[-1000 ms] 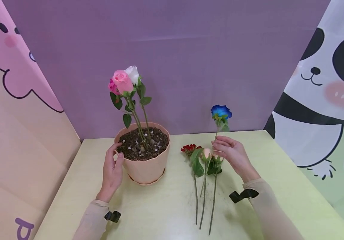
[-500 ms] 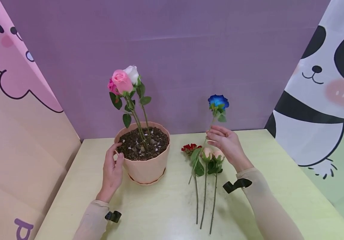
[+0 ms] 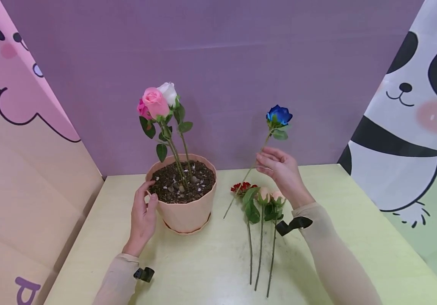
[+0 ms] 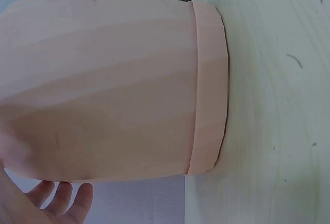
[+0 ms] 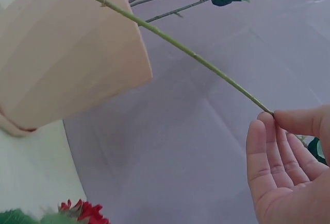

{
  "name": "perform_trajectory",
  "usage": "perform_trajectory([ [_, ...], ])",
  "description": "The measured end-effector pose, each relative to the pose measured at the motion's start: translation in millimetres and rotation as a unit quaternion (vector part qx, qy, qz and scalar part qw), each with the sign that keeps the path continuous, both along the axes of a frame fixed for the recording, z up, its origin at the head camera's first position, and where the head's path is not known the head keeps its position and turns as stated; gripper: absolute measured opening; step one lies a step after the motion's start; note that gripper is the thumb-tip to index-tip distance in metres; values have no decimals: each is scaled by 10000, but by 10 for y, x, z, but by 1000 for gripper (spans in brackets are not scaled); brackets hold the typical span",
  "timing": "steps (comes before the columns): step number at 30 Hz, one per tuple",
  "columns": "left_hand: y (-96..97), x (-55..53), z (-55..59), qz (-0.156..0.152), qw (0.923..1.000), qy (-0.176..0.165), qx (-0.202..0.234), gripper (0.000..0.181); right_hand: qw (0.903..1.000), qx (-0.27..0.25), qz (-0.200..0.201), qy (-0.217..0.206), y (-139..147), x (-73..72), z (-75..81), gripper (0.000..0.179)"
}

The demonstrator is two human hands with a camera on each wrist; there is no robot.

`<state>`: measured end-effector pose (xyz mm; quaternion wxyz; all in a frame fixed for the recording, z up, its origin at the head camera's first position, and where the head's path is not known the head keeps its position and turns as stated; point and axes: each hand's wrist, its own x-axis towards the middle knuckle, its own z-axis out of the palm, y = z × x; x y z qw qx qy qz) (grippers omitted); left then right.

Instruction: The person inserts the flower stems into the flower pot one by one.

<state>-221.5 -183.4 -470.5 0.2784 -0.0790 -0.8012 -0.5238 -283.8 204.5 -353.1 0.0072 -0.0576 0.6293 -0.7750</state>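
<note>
A blue artificial rose is pinched by its stem between the thumb and fingers of my right hand. In the head view its stem slants down to the left, its lower end in front of the red flower. The right wrist view shows the green stem crossing in front of the pot. My left hand holds the left side of a peach flowerpot, fingers at its rim. Dark soil with pebbles fills the pot. A light pink rose, a white rose and a deep pink rose stand in it.
On the pale table, right of the pot, lie a red flower and two pale peach roses, stems toward me. A purple backdrop rises behind the table, with printed cloths at both sides.
My right hand has moved up and to the left with the blue rose. The stem's lower end has swung left, toward the pot. My left hand has stayed on the pot.
</note>
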Motion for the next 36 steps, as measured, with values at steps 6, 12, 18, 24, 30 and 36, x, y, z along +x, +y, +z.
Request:
perform_trajectory([
  [6,-9,1,-7,-18,10000,-63,-27,46,9988,-470,18,-95,-93,-78,80,49],
  [12,-21,5,-22,-40,9999,-107,0,46,9967,-797,-149,-38,-222,-179,160,38],
  [18,-22,-6,-7,-83,9999,-89,-13,46,9933,-884,-646,359,-444,-263,239,28],
  [24,-16,-10,2,-65,9999,-66,-49,46,9868,-609,-1099,1022,-641,-324,267,18],
  [30,-9,-4,4,-43,9999,-84,-53,46,9728,136,-1355,1875,-791,-355,279,16],
  [36,-19,-10,-2,-13,9999,-67,-89,45,9511,825,-1516,2561,-909,-380,414,29],
])
